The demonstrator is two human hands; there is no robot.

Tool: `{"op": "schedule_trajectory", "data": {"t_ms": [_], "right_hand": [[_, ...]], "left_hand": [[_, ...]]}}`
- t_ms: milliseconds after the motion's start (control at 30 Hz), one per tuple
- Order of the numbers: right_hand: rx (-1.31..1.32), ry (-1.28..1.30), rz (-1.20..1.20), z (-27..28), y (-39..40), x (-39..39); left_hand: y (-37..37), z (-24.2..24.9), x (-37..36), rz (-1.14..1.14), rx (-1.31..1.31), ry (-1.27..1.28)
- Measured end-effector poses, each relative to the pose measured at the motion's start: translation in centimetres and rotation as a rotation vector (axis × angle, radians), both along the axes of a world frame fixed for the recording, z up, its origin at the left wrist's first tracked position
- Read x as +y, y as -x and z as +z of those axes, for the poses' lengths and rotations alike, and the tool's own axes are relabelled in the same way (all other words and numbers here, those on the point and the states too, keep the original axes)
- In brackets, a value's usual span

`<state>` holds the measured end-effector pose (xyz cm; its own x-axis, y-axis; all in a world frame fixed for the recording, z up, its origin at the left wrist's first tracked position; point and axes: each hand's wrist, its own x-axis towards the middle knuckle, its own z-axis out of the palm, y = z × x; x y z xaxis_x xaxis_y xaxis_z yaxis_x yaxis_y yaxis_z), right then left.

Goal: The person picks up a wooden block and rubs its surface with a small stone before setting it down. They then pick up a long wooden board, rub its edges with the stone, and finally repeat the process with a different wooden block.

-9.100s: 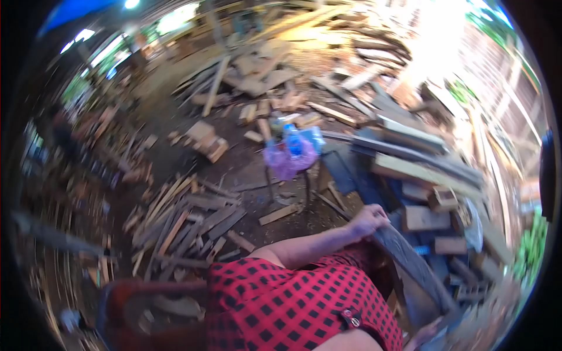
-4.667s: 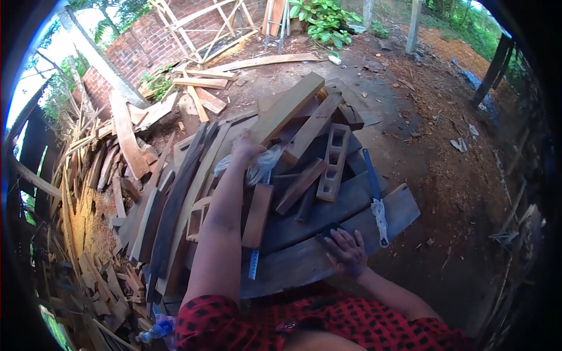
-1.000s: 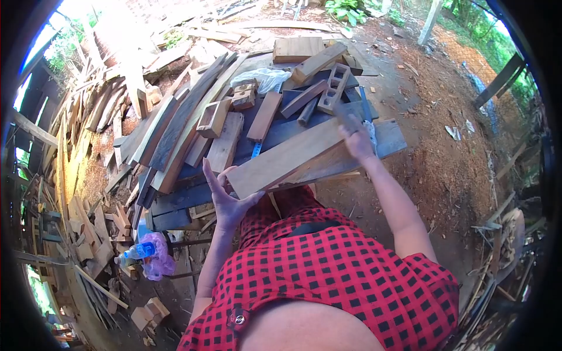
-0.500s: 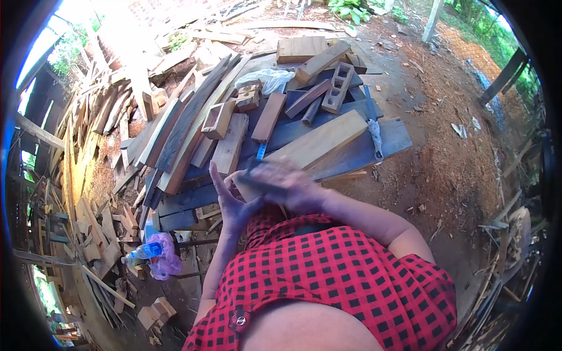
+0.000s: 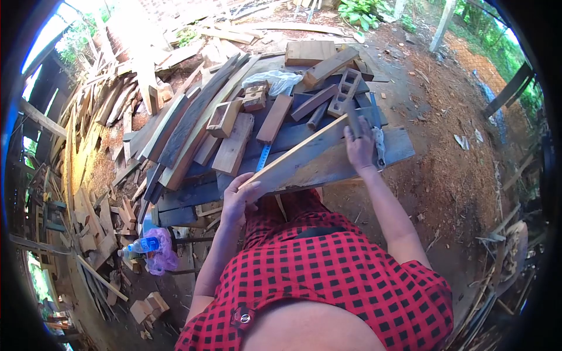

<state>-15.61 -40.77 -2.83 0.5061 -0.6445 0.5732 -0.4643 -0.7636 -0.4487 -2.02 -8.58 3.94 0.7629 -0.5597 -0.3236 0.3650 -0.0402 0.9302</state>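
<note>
A long wooden board (image 5: 310,159) is tilted on its edge over the bench, its narrow pale edge facing up. My left hand (image 5: 239,198) grips the board's near left end, fingers wrapped round it. At the far right end, my right hand (image 5: 359,145) is closed on a dark flat tool (image 5: 353,120), held against the board's end. The tool's exact kind cannot be made out. Close beyond the board lie a blue measuring strip (image 5: 264,157) and a reddish wood block (image 5: 274,119).
The low bench (image 5: 395,146) carries wood blocks, a hollow wooden frame (image 5: 345,92), a dark rod (image 5: 318,116) and a white plastic bag (image 5: 273,81). Long planks (image 5: 199,111) lie at left. A bottle (image 5: 143,245) and purple bag (image 5: 162,253) are at lower left.
My right hand has moved with the dark tool from the board's near end to its far right end. The board has turned from its broad face onto its edge. My left hand has closed round its near end.
</note>
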Motion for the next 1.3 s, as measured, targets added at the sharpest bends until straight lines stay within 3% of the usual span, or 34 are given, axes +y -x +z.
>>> {"op": "schedule_trajectory", "data": {"t_ms": [33,167,233,333,433,467,500,567,633,733,767,833,867,933,967,1033,1067,1100,1133,1200,1233,1300], "right_hand": [[0.019,0.003,0.061,1.6,-0.8,2.4],[-0.149,-0.073,0.714,3.7,-3.4,12.3],[-0.003,0.0,0.892,6.1,-3.3,16.7],[0.036,0.156,1.007,5.6,-3.2,15.7],[-0.04,0.175,0.858,2.9,-2.9,8.5],[-0.133,0.09,0.68,3.1,-1.8,6.4],[-0.399,-0.693,0.662,0.2,-1.8,3.1],[-0.21,-0.205,0.369,1.6,0.0,-1.8],[-0.067,-0.062,-0.053,-2.4,0.1,-6.3],[0.03,0.086,-0.119,-0.5,-1.0,-2.4],[-0.039,-0.045,0.07,1.4,-1.5,0.6],[-0.165,0.124,0.422,2.5,-2.6,6.6],[-0.133,-0.032,0.565,3.6,-2.9,10.2],[0.004,0.109,0.799,6.0,-2.6,15.3],[0.001,0.106,0.8,5.8,-2.5,16.1],[0.0,0.094,1.054,5.6,-2.6,17.1],[-0.004,0.096,1.058,5.3,-2.7,16.2],[0.028,0.139,0.986,4.6,-2.6,14.0],[0.061,0.183,0.912,3.8,-2.4,11.4],[-0.089,0.075,0.648,2.0,-1.4,5.1],[-0.27,-0.099,0.539,0.1,-1.1,2.0],[-0.188,-0.303,0.093,-0.3,0.6,-3.2]], "left_hand": [[-0.1,-0.2,0.3,-0.061,-0.009,0.025],[-0.1,0.0,1.0,-0.172,-0.028,0.044],[-1.2,-2.3,1.8,-0.19,0.003,0.026],[-1.1,-2.0,1.8,-0.196,0.025,0.035],[-0.3,-0.1,1.2,-0.159,0.046,0.065],[-0.3,0.3,1.1,-0.128,0.076,0.067],[-0.3,0.4,1.0,-0.12,0.078,0.073],[-0.3,0.5,1.1,-0.127,0.099,0.038],[-0.5,0.2,1.1,-0.129,0.094,0.029],[-0.6,0.3,1.2,-0.134,0.102,0.039],[-0.7,0.4,1.3,-0.148,0.118,0.057],[-1.0,0.4,1.6,-0.169,0.138,0.111],[-1.1,0.3,1.7,-0.206,0.161,0.165],[-1.3,0.2,2.1,-0.223,0.184,0.186],[-1.3,0.2,2.2,-0.242,0.205,0.212],[-1.5,-0.6,2.6,-0.252,0.23,0.288],[-1.6,-1.0,2.7,-0.265,0.256,0.37],[-1.6,-0.2,2.5,-0.257,0.208,0.211],[-1.6,-0.2,2.5,-0.255,0.205,0.214],[-1.6,-0.2,2.3,-0.229,0.226,0.214],[-1.6,-0.4,2.3,-0.23,0.226,0.22],[-1.7,-0.9,2.4,-0.233,0.229,0.209]]}}
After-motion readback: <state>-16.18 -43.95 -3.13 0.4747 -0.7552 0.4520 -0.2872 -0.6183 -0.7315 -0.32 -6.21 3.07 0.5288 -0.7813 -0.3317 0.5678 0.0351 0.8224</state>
